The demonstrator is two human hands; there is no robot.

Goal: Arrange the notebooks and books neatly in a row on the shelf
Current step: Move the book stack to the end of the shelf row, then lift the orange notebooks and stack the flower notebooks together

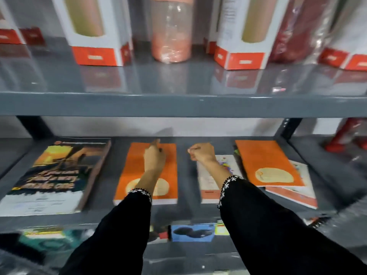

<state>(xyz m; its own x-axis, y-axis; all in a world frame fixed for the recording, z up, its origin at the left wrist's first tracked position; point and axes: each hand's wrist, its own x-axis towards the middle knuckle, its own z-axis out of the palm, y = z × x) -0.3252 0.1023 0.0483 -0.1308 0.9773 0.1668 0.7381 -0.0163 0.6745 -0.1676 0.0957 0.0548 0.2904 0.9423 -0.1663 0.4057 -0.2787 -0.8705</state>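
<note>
Several books lie flat on the grey middle shelf (pixel 184 212). At the left is a large dark book (pixel 53 175) with yellow lettering. An orange notebook (pixel 137 165) lies in the middle, and my left hand (pixel 154 157) rests on its far part, fingers loosely curled. My right hand (pixel 202 152) hovers as a fist over the far end of a white notebook (pixel 208 179), holding nothing that I can see. Further right, a second orange notebook (pixel 266 163) lies skewed on top of another white notebook (pixel 297 187).
The upper shelf (pixel 178 105) carries white-and-orange boxes (pixel 95 32), a pink wrapped bottle (pixel 170 30) and a dark red wrapped item (pixel 297 30). Black shelf posts stand at the back left and right. A lower shelf holds blurred coloured packages (pixel 192 232).
</note>
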